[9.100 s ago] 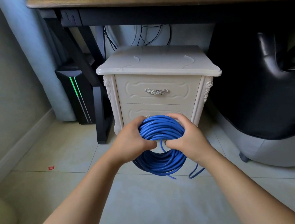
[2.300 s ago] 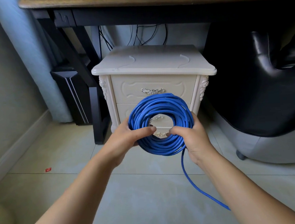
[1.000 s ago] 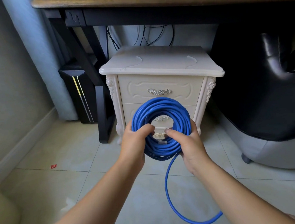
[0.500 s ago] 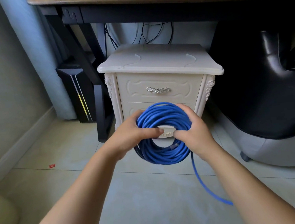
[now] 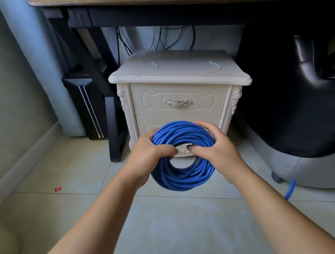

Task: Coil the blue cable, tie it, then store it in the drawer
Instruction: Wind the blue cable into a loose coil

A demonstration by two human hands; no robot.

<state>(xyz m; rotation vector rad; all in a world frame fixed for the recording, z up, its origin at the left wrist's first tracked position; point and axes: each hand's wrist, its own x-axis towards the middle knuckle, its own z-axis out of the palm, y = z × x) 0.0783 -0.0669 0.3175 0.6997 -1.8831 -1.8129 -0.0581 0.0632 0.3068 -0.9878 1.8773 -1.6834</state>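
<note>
My left hand (image 5: pixel 149 156) and right hand (image 5: pixel 217 153) both grip the coil (image 5: pixel 185 182), upright before the cabinet (image 5: pixel 178 72). Its loose tail (image 5: pixel 289 189) lies rightward, nearer my right hand.

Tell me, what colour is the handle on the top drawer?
Silver; the handle shows clearly in the head view.

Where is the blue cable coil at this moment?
The coil is at the centre of the head view, gripped by the left hand and right hand, in front of the lower drawer of the nightstand.
</note>
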